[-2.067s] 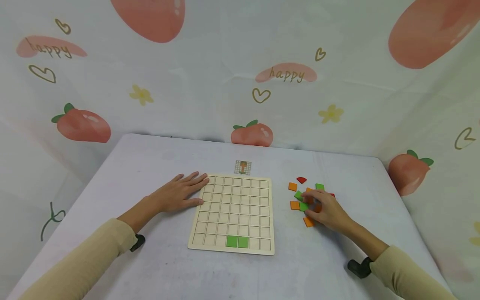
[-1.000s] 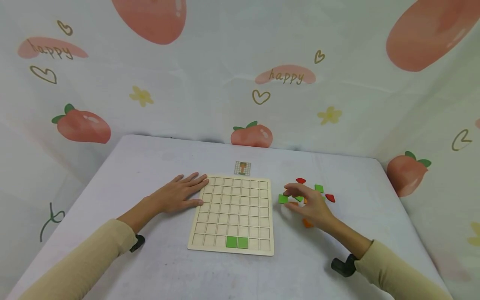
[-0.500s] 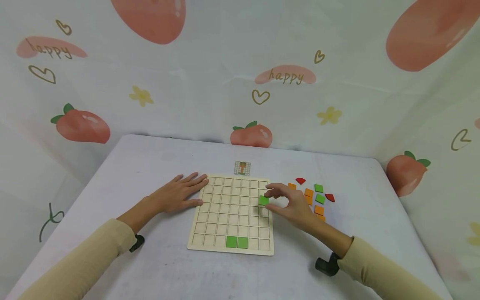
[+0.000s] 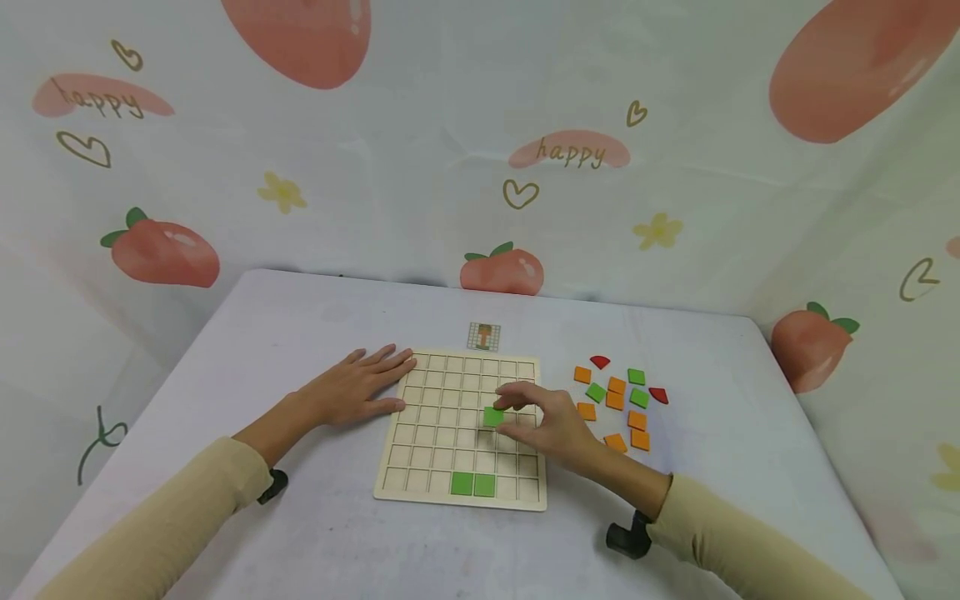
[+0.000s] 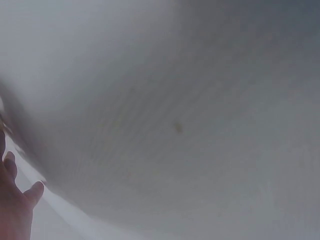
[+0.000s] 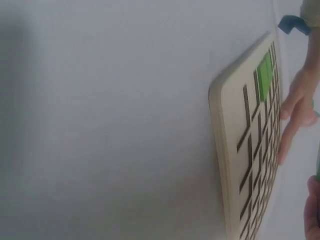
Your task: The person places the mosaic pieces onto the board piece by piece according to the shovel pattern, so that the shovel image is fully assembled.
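Over the right half of a wooden grid board (image 4: 435, 414), my right hand (image 4: 551, 425) pinches a green square tile (image 4: 492, 417) between thumb and fingers. My left hand (image 4: 348, 389) lies flat with its fingers spread, fingertips at the board's left edge. Two green tiles (image 4: 473, 484) sit side by side in the board's nearest row. In the right wrist view, part of my right hand (image 6: 312, 210) shows at the right edge, and the left hand (image 6: 298, 100) rests by the far side of the board. The left wrist view catches my left hand (image 5: 17, 200) only at its lower left.
Right of the board lie several loose orange tiles (image 4: 615, 401), several green tiles (image 4: 636, 377) and two red quarter-round pieces (image 4: 658, 396). A small printed pattern card (image 4: 483, 337) is behind the board. A white cloth with peaches hangs behind the table.
My right hand has gone from the loose pieces leftward over the board, carrying a green tile it picked up there. My left hand has stayed at the board's edge.
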Motion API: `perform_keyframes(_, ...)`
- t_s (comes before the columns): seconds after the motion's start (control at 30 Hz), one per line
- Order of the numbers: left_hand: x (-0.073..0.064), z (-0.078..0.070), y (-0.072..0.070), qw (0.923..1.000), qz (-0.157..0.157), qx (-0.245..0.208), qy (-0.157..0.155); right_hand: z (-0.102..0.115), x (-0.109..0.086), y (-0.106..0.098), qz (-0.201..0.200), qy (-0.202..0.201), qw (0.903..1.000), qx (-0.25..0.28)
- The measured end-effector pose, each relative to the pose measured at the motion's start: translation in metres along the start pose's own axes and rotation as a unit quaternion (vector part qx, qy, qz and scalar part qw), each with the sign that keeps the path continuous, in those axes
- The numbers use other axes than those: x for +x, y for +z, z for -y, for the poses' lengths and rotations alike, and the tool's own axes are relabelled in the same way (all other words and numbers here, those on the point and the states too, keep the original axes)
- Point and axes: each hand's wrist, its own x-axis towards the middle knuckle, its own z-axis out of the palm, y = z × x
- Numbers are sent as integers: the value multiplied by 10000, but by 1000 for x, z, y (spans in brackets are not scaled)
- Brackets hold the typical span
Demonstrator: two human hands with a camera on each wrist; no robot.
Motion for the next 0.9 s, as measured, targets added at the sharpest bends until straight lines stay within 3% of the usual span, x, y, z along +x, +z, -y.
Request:
perform_keyframes(0.43,-1,1,1,10000,-40,-7,-7,10,5,33,580,-335,9967,463)
perform_keyframes(0.67,-1,2,1,10000,-66,-68,-22,14,6,47,948,-659,9925,400)
perform_keyframes(0.9,-1,2,1,9999,-79,-74,17,17,3,57,1292,-578,9897,204)
